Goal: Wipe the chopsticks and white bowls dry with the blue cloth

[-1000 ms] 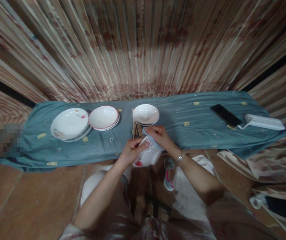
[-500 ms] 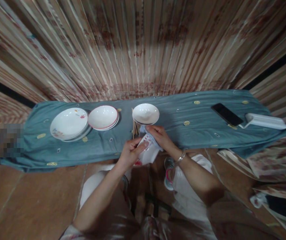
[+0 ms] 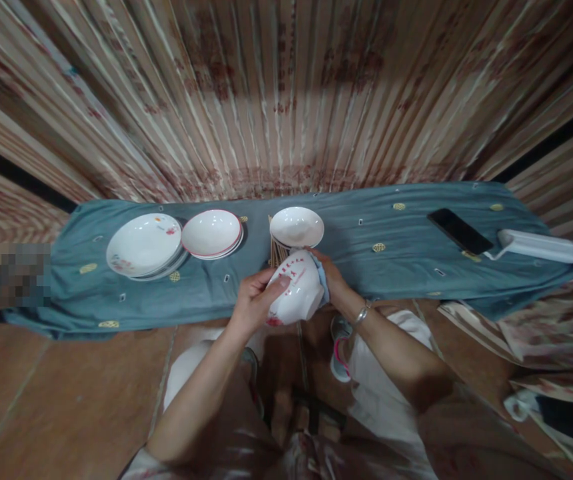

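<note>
A white bowl (image 3: 297, 291) with red lettering and a red flower is tilted on its side over the table's front edge. My left hand (image 3: 257, 300) grips its left side, thumb across the outer wall. Behind its right side, my right hand (image 3: 333, 277) is closed on a light blue cloth (image 3: 323, 283) pressed against the bowl; most of those fingers are hidden. Just beyond the held bowl lie several chopsticks (image 3: 277, 253), partly covered. Next to them stands another white bowl (image 3: 297, 227).
On the teal tablecloth (image 3: 346, 267), stacked floral plates (image 3: 143, 245) and red-rimmed dishes (image 3: 212, 233) stand to the left. A black phone (image 3: 459, 231) and a white folded object (image 3: 541, 245) lie at the right. A striped curtain (image 3: 286, 120) hangs behind the table.
The held bowl has turned so more of its outer wall shows. My right hand and the cloth have moved from its front to behind its right side. My left hand keeps its grip.
</note>
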Available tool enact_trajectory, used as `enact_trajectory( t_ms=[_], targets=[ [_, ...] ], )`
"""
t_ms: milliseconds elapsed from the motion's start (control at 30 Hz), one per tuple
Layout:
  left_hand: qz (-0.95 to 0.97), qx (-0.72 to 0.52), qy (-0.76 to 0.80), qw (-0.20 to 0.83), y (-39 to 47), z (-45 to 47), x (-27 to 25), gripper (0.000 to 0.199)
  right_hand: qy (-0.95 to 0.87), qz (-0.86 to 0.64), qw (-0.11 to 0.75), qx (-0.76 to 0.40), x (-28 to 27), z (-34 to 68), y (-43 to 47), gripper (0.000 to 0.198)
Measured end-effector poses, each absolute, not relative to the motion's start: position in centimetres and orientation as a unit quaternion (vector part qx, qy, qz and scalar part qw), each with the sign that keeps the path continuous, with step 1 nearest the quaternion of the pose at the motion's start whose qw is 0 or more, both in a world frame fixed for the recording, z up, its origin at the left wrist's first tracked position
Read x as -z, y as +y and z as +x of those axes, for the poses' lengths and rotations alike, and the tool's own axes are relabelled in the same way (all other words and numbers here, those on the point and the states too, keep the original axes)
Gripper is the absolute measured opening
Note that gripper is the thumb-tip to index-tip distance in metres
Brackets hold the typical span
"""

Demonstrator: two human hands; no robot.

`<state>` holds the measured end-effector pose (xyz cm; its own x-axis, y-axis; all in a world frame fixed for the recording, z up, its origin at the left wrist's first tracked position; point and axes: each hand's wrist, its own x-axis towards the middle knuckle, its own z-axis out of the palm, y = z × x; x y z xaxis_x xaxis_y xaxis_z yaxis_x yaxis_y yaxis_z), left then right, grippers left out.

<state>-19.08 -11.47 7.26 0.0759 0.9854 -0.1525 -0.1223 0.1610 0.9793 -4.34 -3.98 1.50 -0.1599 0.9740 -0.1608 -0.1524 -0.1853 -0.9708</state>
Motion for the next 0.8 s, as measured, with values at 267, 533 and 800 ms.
enact_trajectory(
  t_ms=[267, 533, 800],
  targets=[
    [0.493, -0.443, 0.476, 0.578, -11.3, -18.4, -6.2, 0.041, -0.583, -0.432, 0.454, -0.517, -3.8, -3.6, -5.0, 0.044],
    [0.523, -0.427, 0.48, 0.56, -11.2, -17.7, -6.0, 0.041, -0.679, -0.382, 0.421, -0.465, -4.1, -3.2, -5.4, 0.036],
    [0.473, -0.457, 0.486, 0.576, -11.3, -17.8, -6.8, 0.037, -0.466, -0.451, 0.471, -0.598, -2.9, -3.9, -4.6, 0.04]
  ],
)
